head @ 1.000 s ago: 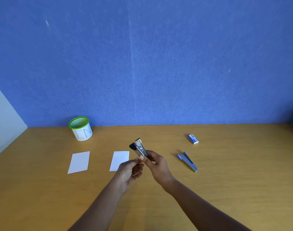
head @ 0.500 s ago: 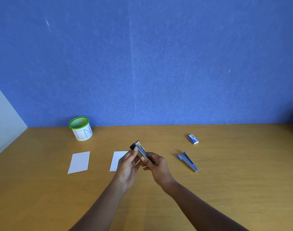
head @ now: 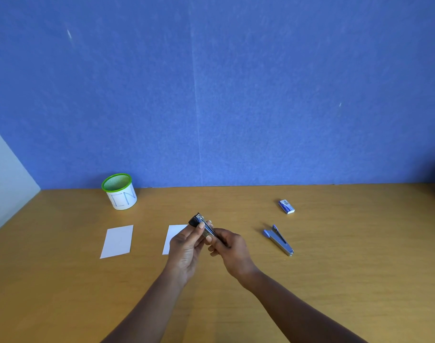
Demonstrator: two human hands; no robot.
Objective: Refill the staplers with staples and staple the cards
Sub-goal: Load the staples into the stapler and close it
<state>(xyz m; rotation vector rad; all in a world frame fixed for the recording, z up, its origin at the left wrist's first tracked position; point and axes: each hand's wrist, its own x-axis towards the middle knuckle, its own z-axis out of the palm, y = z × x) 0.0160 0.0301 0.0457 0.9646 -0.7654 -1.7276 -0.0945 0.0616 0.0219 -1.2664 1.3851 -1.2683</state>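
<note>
I am sitting at an office desk: a wooden desktop [head: 335,280] is stretching out under my fingers [head: 201,226], backed by a blue fabric partition [head: 211,95]. Office supplies are lying around them: a green-rimmed mesh pen cup [head: 120,191] far to their left, white cards [head: 117,241] nearer left, and a blue stapler [head: 278,240] and staple box [head: 286,206] to their right.

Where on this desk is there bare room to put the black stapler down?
Bare desk lies near the front edge, on either side of the forearms, and far right beyond the blue stapler. There is also room between the green-rimmed cup and the staple box. It is crowded around the two cards and the hands.
</note>
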